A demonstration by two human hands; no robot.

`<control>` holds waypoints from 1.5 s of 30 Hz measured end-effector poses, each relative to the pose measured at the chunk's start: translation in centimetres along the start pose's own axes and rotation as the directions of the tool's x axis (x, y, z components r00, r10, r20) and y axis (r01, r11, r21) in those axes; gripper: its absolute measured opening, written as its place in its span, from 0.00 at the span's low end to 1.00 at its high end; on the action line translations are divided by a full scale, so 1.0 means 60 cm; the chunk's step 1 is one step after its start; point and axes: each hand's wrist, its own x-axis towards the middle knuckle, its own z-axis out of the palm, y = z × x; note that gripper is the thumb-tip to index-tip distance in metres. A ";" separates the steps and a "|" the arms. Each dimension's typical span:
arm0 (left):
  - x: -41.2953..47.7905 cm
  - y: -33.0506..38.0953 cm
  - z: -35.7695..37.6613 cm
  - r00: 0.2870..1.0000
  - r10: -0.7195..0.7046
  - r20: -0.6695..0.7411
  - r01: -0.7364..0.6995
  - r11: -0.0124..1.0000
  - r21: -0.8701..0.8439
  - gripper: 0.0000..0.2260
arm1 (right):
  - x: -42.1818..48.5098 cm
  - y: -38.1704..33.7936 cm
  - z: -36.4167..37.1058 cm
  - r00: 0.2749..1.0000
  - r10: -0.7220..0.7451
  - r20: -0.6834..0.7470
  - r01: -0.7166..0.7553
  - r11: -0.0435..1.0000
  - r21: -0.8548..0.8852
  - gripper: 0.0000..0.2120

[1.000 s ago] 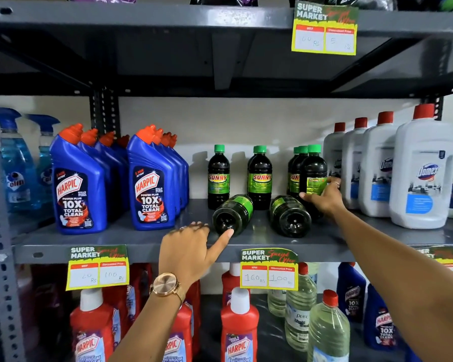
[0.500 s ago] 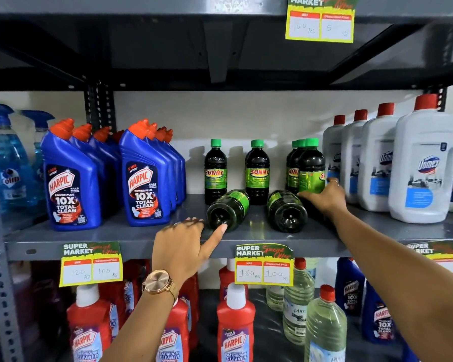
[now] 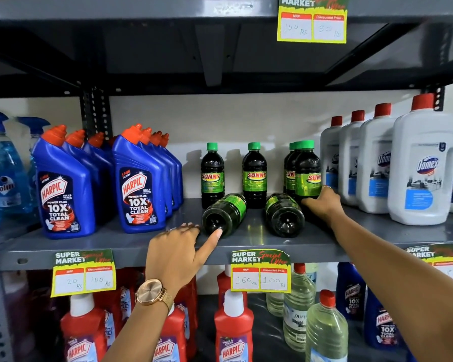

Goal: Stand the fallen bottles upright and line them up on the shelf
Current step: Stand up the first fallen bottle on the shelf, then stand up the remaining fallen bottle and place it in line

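Head view: left hand (image 3: 177, 253), fingers loosely spread, thumb touching a fallen dark green-labelled plastic bottle (image 3: 224, 214) on the grey metal shelf (image 3: 141, 240); right hand (image 3: 324, 205) cups an upright dark green-capped bottle (image 3: 307, 173).

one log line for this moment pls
step: reach | left hand: thumb touching left fallen bottle, open | right hand: beside right fallen bottle, grip unclear | both still lying

Head view, close, facing shelf (image 3: 246, 244)
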 end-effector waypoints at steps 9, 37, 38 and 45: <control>0.000 0.000 0.003 1.000 -0.014 0.008 0.014 1.000 0.008 0.31 | 0.003 -0.002 0.003 0.998 -0.013 -0.057 0.005 0.989 -0.147 0.38; -0.002 -0.004 -0.004 1.000 0.014 0.012 -0.014 1.000 -0.015 0.30 | -0.094 -0.117 0.030 0.998 -0.067 0.021 0.060 0.972 0.229 0.21; -0.002 -0.005 -0.004 1.000 0.015 0.013 -0.015 1.000 -0.017 0.30 | -0.090 -0.122 0.037 0.995 -0.095 0.002 0.092 0.969 0.227 0.21; -0.002 -0.006 -0.002 1.000 0.004 0.002 -0.004 0.999 -0.051 0.27 | -0.071 -0.138 0.088 0.998 -0.069 -0.007 0.069 0.985 0.160 0.48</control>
